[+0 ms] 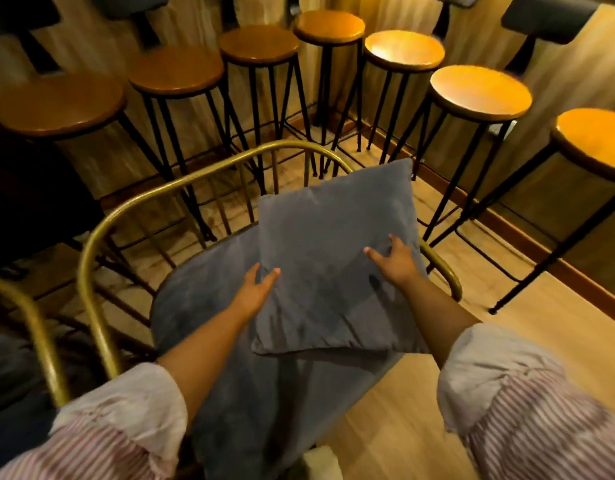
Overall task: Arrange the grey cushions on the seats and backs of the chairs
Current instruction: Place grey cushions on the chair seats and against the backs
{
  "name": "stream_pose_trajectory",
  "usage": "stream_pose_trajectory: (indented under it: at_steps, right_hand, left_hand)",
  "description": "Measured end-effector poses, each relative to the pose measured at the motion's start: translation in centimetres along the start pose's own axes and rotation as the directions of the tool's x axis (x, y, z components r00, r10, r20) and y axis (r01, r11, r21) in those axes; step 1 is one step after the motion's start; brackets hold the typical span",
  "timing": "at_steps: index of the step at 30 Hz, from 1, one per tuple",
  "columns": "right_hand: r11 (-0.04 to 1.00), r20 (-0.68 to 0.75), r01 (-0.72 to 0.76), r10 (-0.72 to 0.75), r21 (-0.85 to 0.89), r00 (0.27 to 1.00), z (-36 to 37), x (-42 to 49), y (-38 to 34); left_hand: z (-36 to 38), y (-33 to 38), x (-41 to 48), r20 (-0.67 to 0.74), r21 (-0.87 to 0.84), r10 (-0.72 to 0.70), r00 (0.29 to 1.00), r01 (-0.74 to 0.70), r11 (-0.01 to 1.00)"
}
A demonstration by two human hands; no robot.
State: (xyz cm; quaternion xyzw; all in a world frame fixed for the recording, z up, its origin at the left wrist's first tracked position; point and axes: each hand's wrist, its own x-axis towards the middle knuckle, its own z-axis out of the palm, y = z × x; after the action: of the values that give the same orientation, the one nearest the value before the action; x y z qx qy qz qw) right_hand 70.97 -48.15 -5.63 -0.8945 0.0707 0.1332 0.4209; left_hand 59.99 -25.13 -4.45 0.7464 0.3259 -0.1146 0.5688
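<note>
A square grey cushion [333, 244] is held tilted above a chair with a curved brass-coloured frame [181, 181]. My left hand [255, 289] grips the cushion's left edge, thumb on top. My right hand [390, 259] holds its right side with fingers spread on the fabric. Under it a grey seat cushion [212, 306] lies flat on the chair seat. The held cushion's far corner reaches the chair's back rail.
Several round wooden bar stools [403, 50] with black metal legs stand in an arc behind the chair. A second brass chair frame [35, 327] is at the left edge. Wooden walls with a skirting board run behind; light wooden floor [403, 427] lies to the right.
</note>
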Motion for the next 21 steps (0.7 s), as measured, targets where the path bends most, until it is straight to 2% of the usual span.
stream_pose_trajectory:
  at_steps: [3,6,11,14,18,21]
  right_hand:
    - [0.994,-0.067,-0.048,0.041,-0.099,0.997,-0.3,5.1,0.7]
    - [0.988,-0.102,-0.064,0.049,-0.144,0.994,-0.8,8.0,1.7]
    - [0.996,-0.088,0.065,-0.060,0.057,0.994,-1.1,12.4,5.2]
    - [0.993,-0.105,0.115,-0.110,0.042,0.988,-0.8,14.0,7.4]
    - [0.985,-0.146,0.170,-0.172,-0.030,0.974,-0.6,15.7,9.5]
    - [0.983,-0.150,0.179,-0.183,-0.041,0.972,-0.3,16.5,10.4]
  left_hand:
    - [1.2,0.3,5.3,-0.018,-0.037,-0.034,0.999,0.033,0.999]
    - [2.2,-0.4,9.1,-0.053,-0.089,-0.163,0.985,0.158,0.983]
    - [4.5,-2.3,16.0,-0.082,-0.212,-0.319,0.944,0.296,0.931]
    - [5.7,-3.4,18.8,-0.048,-0.281,-0.386,0.921,0.358,0.890]
    - [5.8,-7.5,24.6,-0.096,-0.299,-0.338,0.936,0.297,0.907]
    - [6.1,-5.3,23.6,-0.081,-0.323,-0.277,0.957,0.238,0.916]
